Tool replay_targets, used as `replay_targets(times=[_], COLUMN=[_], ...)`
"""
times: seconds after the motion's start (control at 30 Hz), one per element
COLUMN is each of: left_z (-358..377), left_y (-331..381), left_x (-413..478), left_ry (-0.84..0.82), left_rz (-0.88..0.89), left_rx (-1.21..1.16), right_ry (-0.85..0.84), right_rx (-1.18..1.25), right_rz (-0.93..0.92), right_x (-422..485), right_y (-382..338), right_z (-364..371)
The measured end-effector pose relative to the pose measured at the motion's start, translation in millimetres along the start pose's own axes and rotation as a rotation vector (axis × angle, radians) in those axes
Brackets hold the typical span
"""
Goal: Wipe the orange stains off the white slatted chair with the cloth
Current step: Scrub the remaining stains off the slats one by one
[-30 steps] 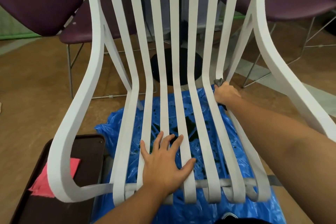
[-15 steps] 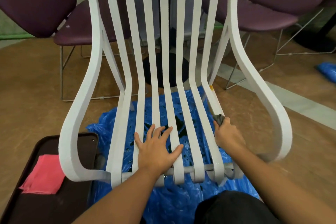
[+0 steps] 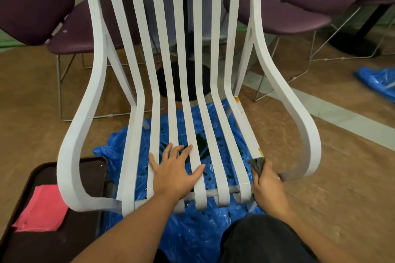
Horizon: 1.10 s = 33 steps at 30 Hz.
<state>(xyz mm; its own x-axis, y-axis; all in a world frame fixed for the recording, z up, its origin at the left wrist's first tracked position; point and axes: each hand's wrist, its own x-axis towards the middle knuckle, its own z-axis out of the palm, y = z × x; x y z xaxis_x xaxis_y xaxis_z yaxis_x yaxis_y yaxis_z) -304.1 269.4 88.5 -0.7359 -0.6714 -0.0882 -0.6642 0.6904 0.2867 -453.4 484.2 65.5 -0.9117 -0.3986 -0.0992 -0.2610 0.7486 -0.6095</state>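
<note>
White slatted chair (image 3: 100,49) in the centre, seat towards the camera, standing over a crumpled blue plastic sheet (image 3: 192,232) on the brown floor (image 3: 342,177). Left hand (image 3: 175,173) laid flat across the middle seat slats, fingers straight and spread, grip wide, holding nothing. Right hand (image 3: 268,190) at the front end of the rightmost seat slat, grip closed round a bunched grey cloth (image 3: 257,165), the cloth touching that slat's outer edge. Orange stains (image 3: 260,151) on the same slat: one just above the cloth, a faint streak further up the edge, another at the bend where seat meets back. Low at the left, beside the chair, a dark tray (image 3: 42,245) with a folded pink cloth (image 3: 41,209) lying in it. Behind, purple chairs (image 3: 32,2); far right, a second blue sheet (image 3: 376,81).
</note>
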Motion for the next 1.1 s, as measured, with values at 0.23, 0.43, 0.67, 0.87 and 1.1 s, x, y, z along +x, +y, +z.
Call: replay_targets(times=[0.23, 0.43, 0.67, 0.87, 1.1], left_z=[0.6, -0.4, 0.8, -2.1, 0.0], left_y=[0.0, 0.5, -0.5, 0.6, -1.8], left_x=[0.0, 0.6, 1.4, 1.4, 3.2], left_ry=[-0.001, -0.014, -0.032, -0.044, -0.042], left_rz=[0.007, 0.004, 0.018, 0.028, 0.024], left_rx=[-0.006, -0.007, 0.024, 0.023, 0.01], right_ry=[-0.121, -0.156, -0.114, -0.118, -0.116], right_rx=[-0.182, -0.23, -0.281, -0.267, -0.298], right_rz=[0.039, 0.175, 0.18, 0.167, 0.127], right_x=[41.3, 77.9, 122.2, 176.6, 236.5], right_y=[-23.5, -43.8, -67.1, -87.2, -107.1], right_z=[-3.1, 7.6, 21.9, 35.3, 53.5])
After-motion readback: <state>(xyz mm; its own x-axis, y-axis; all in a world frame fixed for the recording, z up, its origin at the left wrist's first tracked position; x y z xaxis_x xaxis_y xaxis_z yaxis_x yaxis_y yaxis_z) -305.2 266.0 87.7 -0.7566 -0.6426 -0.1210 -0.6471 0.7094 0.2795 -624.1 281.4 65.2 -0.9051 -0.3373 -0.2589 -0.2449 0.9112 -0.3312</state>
